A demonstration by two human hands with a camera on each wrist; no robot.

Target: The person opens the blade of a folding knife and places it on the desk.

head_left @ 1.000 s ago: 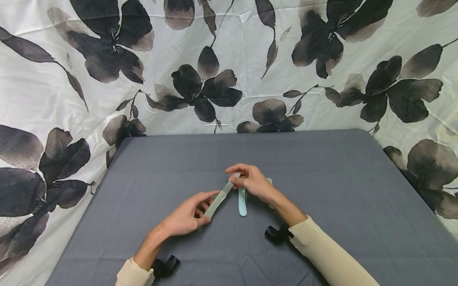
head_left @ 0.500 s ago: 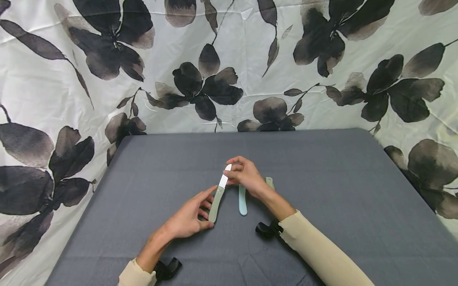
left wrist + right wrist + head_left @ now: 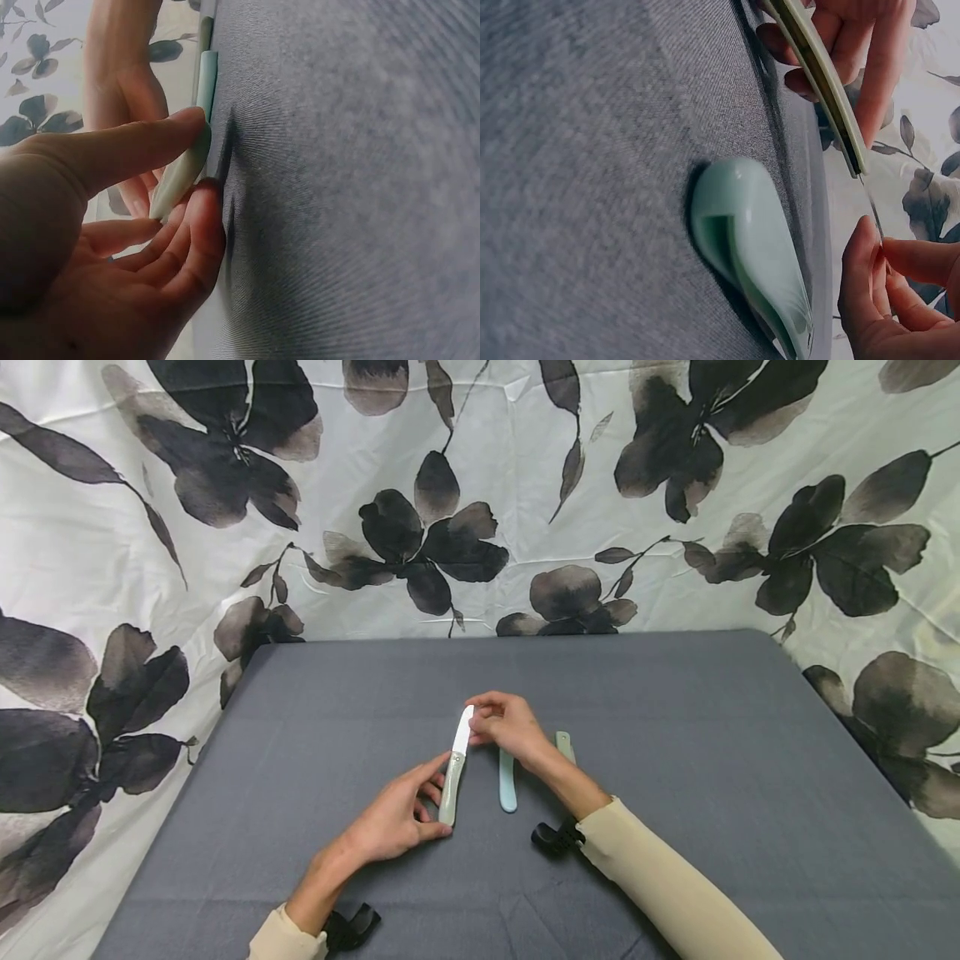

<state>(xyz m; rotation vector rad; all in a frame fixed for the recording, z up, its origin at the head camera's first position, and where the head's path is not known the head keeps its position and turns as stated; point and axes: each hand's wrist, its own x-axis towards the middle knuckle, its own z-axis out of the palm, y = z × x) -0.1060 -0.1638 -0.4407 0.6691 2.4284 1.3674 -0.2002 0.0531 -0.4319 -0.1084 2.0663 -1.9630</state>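
Evidently, left hand [image 3: 393,814] along handle [image 3: 452,789], right hand [image 3: 508,727] at blade [image 3: 462,732]

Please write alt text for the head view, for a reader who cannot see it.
A left hand holds the green handle of an unfolded knife; the right hand pinches its blade, over a gray table. A blue tool and a green tool, both partly hidden, lie to the right.

Place: looking like a spot for filming; the kind of room isn't showing.
Flowery cloth [image 3: 521,531]: hanging behind the grey table [image 3: 645,693].
Tabletop: showing woven cloth.
Black cameras [image 3: 555,840]: sitting by the sleeves [image 3: 667,877].
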